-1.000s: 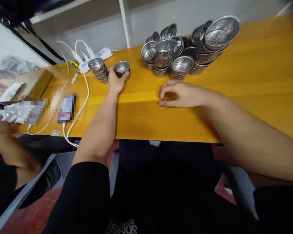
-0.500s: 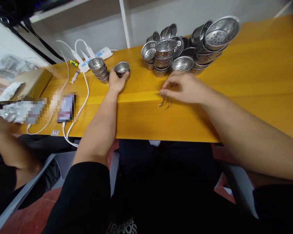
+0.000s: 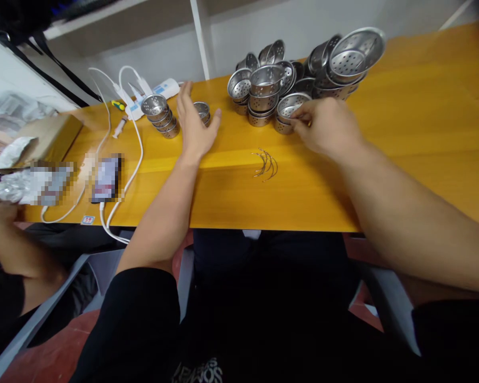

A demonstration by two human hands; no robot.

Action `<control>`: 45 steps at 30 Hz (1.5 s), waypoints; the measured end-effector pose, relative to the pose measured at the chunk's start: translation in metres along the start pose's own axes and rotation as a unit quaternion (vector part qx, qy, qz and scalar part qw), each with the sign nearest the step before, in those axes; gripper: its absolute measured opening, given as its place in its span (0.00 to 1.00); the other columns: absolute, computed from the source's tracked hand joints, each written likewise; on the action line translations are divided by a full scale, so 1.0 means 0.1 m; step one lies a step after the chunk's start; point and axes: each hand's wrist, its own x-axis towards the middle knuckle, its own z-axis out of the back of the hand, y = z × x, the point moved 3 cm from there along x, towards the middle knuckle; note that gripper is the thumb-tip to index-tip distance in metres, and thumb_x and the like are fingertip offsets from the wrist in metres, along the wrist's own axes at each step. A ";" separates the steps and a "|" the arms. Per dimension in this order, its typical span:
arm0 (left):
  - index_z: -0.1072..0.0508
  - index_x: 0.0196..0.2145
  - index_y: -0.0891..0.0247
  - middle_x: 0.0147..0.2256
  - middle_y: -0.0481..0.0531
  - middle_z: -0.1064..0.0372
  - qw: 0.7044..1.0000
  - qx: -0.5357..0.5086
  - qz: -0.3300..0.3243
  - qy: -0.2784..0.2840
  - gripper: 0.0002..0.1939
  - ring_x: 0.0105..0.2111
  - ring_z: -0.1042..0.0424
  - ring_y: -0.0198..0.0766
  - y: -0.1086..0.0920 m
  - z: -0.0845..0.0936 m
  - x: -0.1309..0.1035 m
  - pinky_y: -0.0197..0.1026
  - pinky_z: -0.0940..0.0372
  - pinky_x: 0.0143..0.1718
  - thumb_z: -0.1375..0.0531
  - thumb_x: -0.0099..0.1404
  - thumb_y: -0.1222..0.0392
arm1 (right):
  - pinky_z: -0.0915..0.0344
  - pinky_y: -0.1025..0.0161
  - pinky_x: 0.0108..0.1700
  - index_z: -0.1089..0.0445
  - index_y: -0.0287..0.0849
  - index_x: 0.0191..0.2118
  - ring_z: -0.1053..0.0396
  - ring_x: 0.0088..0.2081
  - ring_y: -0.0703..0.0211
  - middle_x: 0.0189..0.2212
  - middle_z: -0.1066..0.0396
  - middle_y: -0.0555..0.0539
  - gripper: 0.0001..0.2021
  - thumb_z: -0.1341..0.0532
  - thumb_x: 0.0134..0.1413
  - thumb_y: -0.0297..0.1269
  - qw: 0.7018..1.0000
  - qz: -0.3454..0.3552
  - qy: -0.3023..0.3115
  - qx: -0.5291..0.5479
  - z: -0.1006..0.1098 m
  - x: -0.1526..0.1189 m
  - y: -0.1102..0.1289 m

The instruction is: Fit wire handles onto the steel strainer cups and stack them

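Observation:
My left hand (image 3: 195, 125) is open, fingers spread, in front of a small perforated metal cup (image 3: 203, 110) that it partly hides. To its left stands a leaning stack of similar perforated cups (image 3: 165, 119). My right hand (image 3: 329, 125) is closed, thumb and fingers pinching the near rim of a perforated metal cup (image 3: 288, 106) at the front of a cluster. Several thin curved wires (image 3: 266, 164) lie together on the table between my hands.
More perforated cups (image 3: 265, 88) are piled behind, with a larger one (image 3: 355, 56) tilted on top at right. A power strip (image 3: 165, 89), white cables, a syringe (image 3: 120, 127) and a phone (image 3: 107, 178) lie left. A co-worker's hand (image 3: 0, 213) is at far left.
My left hand has let go of the single cup and opened. My right hand has moved from above the curved wires, up and right, to the rim of the front cup.

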 end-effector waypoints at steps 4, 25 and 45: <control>0.32 0.83 0.43 0.93 0.57 0.44 0.997 0.036 -0.056 0.037 0.49 1.00 0.59 0.61 -0.22 -0.15 -0.14 0.67 0.63 1.05 0.14 0.76 0.39 | 0.18 0.38 0.68 0.09 0.42 0.66 0.10 0.63 0.26 0.60 0.08 0.29 0.16 0.30 0.83 0.37 0.997 -0.063 -0.015 -0.031 0.11 -0.05 0.17; 0.33 0.85 0.43 0.83 0.56 0.26 0.979 -0.006 -0.075 0.190 0.57 0.89 0.27 0.65 -0.57 -0.58 -0.43 0.68 0.31 0.94 0.11 0.71 0.40 | 0.16 0.32 0.63 0.12 0.53 0.73 0.12 0.50 0.27 0.47 0.09 0.39 0.28 0.34 0.84 0.63 0.977 0.119 0.031 0.173 -0.19 -0.27 0.56; 0.22 0.77 0.47 0.80 0.56 0.21 0.959 0.042 -0.121 0.254 0.40 0.88 0.26 0.65 -0.55 -0.63 -0.46 0.68 0.36 0.98 0.17 0.76 0.38 | 0.24 0.38 0.59 0.13 0.52 0.60 0.17 0.49 0.30 0.47 0.13 0.37 0.19 0.38 0.86 0.55 0.970 0.183 0.107 0.116 -0.19 -0.23 0.53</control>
